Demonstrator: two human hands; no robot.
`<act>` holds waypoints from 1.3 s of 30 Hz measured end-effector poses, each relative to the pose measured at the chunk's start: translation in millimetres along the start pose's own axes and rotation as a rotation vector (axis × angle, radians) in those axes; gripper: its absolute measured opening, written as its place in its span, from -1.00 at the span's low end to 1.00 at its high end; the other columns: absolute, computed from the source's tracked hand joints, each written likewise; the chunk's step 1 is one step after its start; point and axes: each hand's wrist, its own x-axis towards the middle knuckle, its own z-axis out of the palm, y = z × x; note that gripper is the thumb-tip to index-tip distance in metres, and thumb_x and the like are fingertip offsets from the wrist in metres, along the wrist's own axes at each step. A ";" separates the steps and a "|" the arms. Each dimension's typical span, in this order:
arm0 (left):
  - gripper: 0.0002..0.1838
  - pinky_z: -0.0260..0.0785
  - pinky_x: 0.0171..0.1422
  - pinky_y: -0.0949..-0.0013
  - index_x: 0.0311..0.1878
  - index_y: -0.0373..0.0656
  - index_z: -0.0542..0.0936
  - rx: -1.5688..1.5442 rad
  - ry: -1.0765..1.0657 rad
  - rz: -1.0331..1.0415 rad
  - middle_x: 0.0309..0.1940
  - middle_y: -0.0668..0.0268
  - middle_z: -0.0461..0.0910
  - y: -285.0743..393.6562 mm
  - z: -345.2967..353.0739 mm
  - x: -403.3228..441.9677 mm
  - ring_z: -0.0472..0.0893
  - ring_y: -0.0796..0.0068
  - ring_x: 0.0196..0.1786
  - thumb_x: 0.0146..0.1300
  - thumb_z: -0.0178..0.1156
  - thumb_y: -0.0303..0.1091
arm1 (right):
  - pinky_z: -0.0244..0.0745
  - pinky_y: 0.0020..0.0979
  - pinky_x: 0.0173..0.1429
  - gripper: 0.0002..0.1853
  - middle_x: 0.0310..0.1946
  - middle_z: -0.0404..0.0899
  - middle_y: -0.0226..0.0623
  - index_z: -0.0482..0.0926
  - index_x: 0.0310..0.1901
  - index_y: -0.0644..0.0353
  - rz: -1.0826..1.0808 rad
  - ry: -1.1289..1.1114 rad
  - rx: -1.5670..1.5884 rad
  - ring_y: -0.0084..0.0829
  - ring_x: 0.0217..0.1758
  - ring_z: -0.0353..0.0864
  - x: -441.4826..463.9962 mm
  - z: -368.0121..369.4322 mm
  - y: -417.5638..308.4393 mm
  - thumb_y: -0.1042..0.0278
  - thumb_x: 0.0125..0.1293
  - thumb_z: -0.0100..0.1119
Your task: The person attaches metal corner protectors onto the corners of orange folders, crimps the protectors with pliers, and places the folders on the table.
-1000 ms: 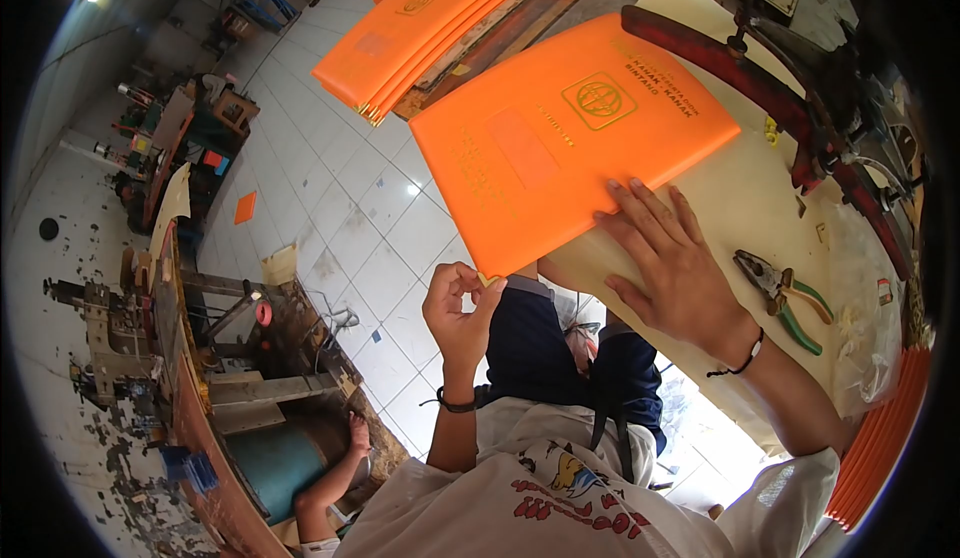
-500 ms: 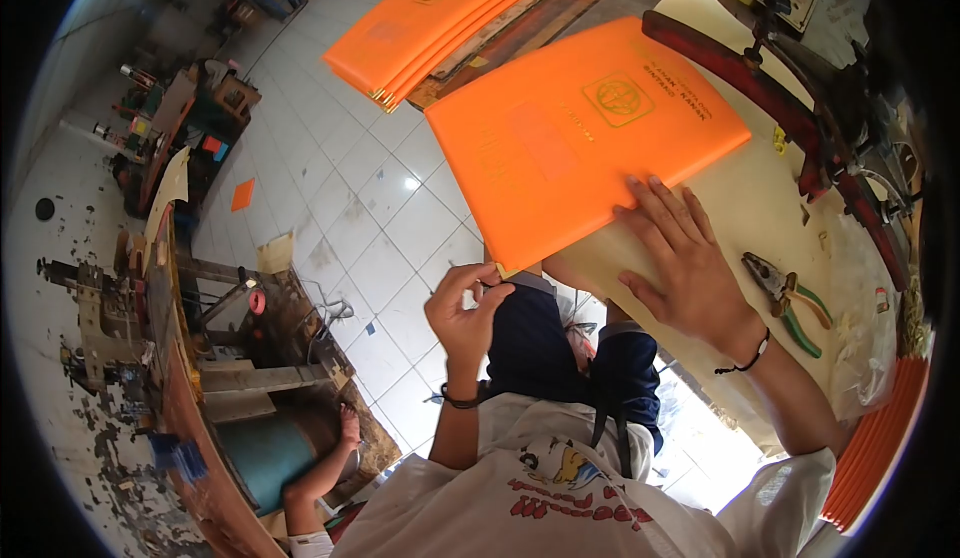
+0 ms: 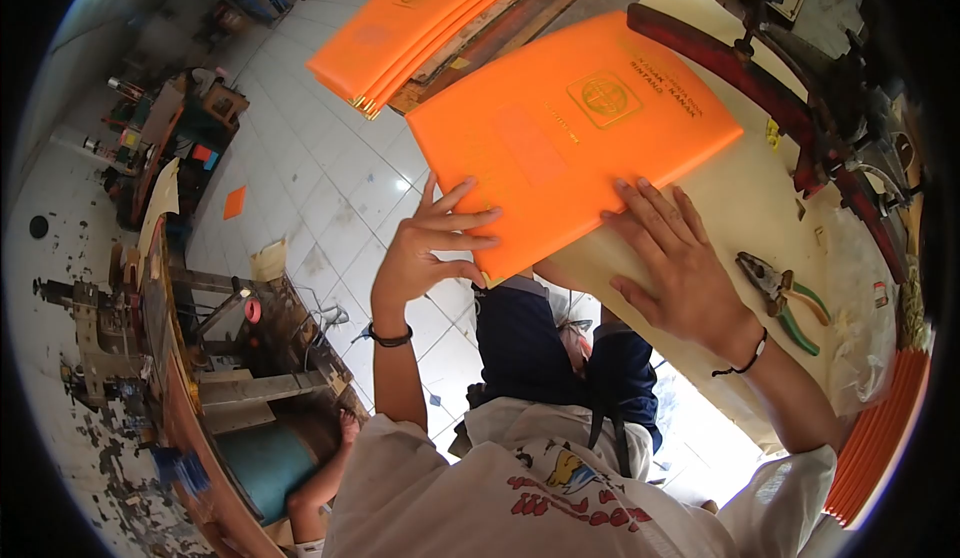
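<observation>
A pale-covered worktop (image 3: 745, 203) spreads under the work. Over its far right corner stands a machine with a dark red arm (image 3: 715, 53). Beyond the worktop's far left corner lies a stack of orange folders (image 3: 430, 18). The single orange folder (image 3: 530, 148) lies on the worktop, jutting past its left edge, so its near left corner hangs over the person's lap. The right hand (image 3: 675, 258) is loose and flat, fingertips on the folder's near edge, thumb apart. The left hand (image 3: 425, 243) spreads its fingers on the cover, thumb at that overhanging corner; whether it pinches, I cannot tell. Green-handled pliers (image 3: 780, 293) lie toward the worktop's right edge. A small gold corner piece (image 3: 488, 279) sits by the left thumb.
</observation>
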 end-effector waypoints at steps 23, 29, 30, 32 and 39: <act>-0.62 -0.10 0.61 0.00 -0.18 0.14 0.79 0.039 -0.066 0.063 0.00 0.50 0.71 -10.7 1.0 3.7 0.43 0.23 0.38 -0.20 0.50 -0.14 | -0.08 0.05 0.58 -0.31 0.48 0.11 -0.07 0.31 0.31 0.22 0.055 -0.028 0.024 -0.06 0.58 0.01 5.1 -1.6 -5.9 0.25 0.15 0.33; -0.63 -0.04 0.57 0.00 -0.18 0.12 0.79 0.072 -0.051 0.099 -0.01 0.53 0.72 -3.4 8.3 8.8 0.40 0.28 0.39 -0.17 0.52 -0.14 | -0.08 0.01 0.60 -0.29 0.48 0.11 -0.04 0.29 0.31 0.24 0.073 -0.018 0.021 -0.04 0.58 -0.01 7.6 -1.1 -6.5 0.26 0.13 0.35; -0.61 -0.05 0.57 0.00 -0.16 0.12 0.78 0.072 -0.061 0.087 0.01 0.53 0.71 1.1 7.1 10.4 0.39 0.28 0.40 -0.16 0.53 -0.14 | -0.07 0.00 0.59 -0.29 0.47 0.12 -0.04 0.29 0.31 0.23 0.071 -0.009 0.018 -0.04 0.58 0.01 7.3 -1.1 -6.1 0.24 0.15 0.33; -0.59 -0.08 0.58 -0.02 -0.14 0.11 0.77 0.076 -0.079 0.064 0.05 0.54 0.69 12.2 3.0 14.0 0.36 0.27 0.42 -0.16 0.56 -0.15 | -0.07 0.00 0.59 -0.29 0.47 0.13 -0.04 0.28 0.32 0.21 0.066 -0.001 0.016 -0.04 0.58 0.01 7.2 -1.1 -5.0 0.23 0.15 0.33; -0.57 -0.11 0.58 -0.04 -0.11 0.12 0.75 0.095 -0.078 0.051 0.09 0.58 0.66 18.0 10.3 8.9 0.35 0.27 0.42 -0.13 0.52 -0.07 | -0.08 0.01 0.59 -0.27 0.47 0.13 -0.06 0.28 0.33 0.18 0.060 -0.012 0.024 -0.06 0.58 0.01 6.5 -0.8 -2.5 0.20 0.14 0.36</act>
